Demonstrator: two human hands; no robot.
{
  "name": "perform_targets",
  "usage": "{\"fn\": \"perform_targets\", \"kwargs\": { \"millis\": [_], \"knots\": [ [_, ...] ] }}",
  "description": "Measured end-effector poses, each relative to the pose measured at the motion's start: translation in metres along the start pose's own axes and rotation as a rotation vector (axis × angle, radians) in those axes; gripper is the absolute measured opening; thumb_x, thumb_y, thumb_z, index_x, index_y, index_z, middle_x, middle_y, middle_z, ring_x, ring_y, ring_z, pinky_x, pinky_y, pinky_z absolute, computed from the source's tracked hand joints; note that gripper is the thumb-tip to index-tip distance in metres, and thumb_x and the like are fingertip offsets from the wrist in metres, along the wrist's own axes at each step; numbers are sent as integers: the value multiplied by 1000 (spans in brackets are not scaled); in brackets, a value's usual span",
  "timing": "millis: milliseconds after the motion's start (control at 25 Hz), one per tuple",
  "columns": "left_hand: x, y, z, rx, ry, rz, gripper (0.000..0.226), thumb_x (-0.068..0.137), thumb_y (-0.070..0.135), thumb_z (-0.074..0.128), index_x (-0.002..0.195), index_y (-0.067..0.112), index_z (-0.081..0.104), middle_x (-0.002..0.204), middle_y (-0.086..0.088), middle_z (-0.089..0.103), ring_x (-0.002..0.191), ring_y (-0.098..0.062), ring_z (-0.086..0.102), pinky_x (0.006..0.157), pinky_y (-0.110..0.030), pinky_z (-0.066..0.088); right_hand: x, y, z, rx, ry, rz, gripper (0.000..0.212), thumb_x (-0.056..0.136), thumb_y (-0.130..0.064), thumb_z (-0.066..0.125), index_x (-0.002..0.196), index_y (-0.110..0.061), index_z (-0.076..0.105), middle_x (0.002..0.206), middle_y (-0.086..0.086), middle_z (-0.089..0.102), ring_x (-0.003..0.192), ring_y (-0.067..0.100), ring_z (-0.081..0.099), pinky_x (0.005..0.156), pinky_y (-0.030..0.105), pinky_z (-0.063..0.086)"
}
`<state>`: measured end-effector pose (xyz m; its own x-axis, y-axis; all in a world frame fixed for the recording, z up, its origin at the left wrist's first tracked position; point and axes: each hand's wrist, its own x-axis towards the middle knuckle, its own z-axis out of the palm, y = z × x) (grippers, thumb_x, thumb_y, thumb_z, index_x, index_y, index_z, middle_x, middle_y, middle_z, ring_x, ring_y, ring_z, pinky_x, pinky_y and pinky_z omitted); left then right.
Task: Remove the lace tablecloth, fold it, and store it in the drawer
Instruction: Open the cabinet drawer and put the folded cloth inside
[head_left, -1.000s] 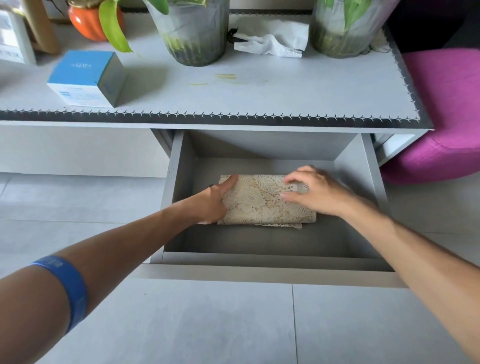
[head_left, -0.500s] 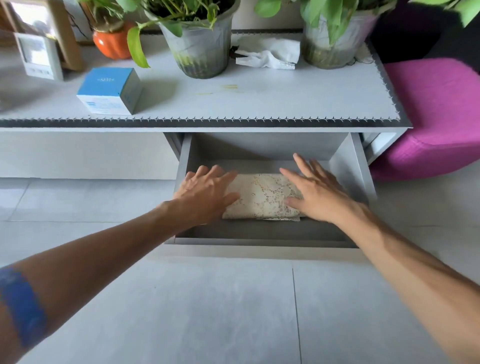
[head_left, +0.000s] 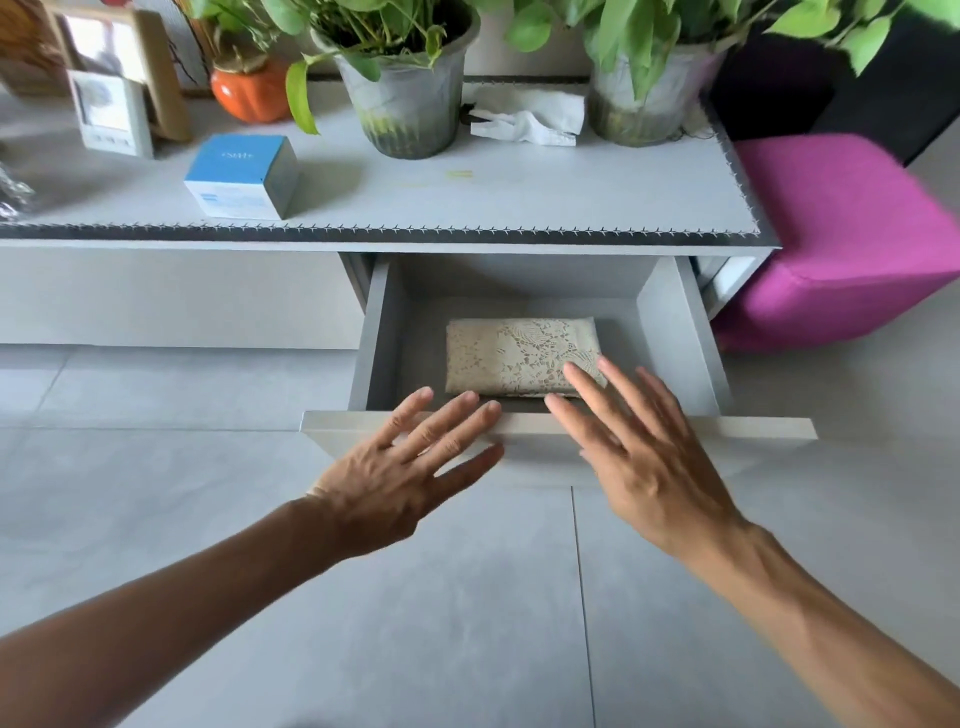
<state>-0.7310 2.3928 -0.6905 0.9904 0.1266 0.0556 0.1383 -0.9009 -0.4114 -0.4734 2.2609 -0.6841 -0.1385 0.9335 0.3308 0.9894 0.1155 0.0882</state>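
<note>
In the open drawer (head_left: 670, 322), toward its back wall, the folded lace tablecloth (head_left: 511, 356) lies flat and free of either hand. The left hand (head_left: 400, 467) and right hand (head_left: 639, 452) hover spread-fingered, holding nothing, over the drawer's front edge (probably placed to push it closed).

Single head-worn wide-angle view, looking forward and steeply down from above the open drawer (head_left: 670, 322), close over it, counter (head_left: 519, 202) just beyond the drawer, floor filling the frame nearer than the drawer
</note>
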Motion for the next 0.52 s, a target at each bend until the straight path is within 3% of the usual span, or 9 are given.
{"fn": "perform_targets", "kwargs": {
  "millis": [80, 200, 320, 520],
  "knots": [
    [-6, 11, 14, 56, -15, 68, 81, 80, 11, 49, 154, 18, 18, 163, -12, 2, 149, -35, 3, 119, -56, 1, -18, -12, 15, -10, 88, -40, 70, 87, 1, 53, 151, -18, 33, 162, 9, 24, 147, 35, 24, 118, 54, 20],
    [-9, 5, 29, 151, -111, 135, 86, 81, 25, 59, 155, 19, 16, 164, -8, 7, 149, -31, 9, 119, -51, 3, -42, -1, 38, -191, -30, -141, 81, 82, -2, 55, 154, -22, 25, 164, 3, 17, 150, 31, 16, 120, 53, 16],
    [5, -20, 38, 289, -108, 75, 80, 85, 21, 52, 154, 11, 14, 163, -9, 8, 149, -26, 11, 119, -47, 5, -39, 29, 55, -354, -133, -102, 91, 76, 1, 61, 155, -19, 20, 165, -1, 12, 152, 25, 10, 122, 50, 11],
    [35, -58, 49, 395, -50, 45, 73, 88, 27, 43, 153, 4, 17, 163, -8, 10, 150, -22, 10, 119, -45, 14, -7, 55, 75, -393, -157, -36, 94, 75, 2, 58, 156, -17, 15, 166, -1, 7, 152, 26, 8, 120, 56, 12]
  ]
}}
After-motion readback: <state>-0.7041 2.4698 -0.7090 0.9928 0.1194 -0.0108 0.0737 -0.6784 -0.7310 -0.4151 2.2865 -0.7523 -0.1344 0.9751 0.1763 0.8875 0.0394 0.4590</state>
